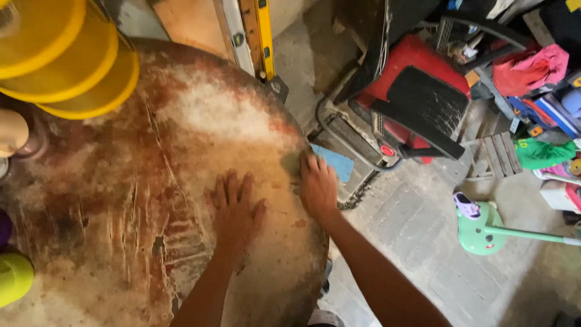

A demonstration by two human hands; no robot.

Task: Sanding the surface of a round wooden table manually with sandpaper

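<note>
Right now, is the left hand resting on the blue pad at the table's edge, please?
No, the left hand lies flat on the bare table; the right hand presses the blue pad.

My left hand (pixel 235 212) lies flat, fingers spread, palm down; right hand (pixel 317 186) presses down w/ fingers together, both arms extended.

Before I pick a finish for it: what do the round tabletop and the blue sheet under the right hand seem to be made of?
The round tabletop looks like wood: grain lines and cracks show, with reddish old stain worn down to pale, dull patches. The blue sheet under the right hand is thin, flat and matte, probably sandpaper or an abrasive pad, though its grit is not visible.
</note>
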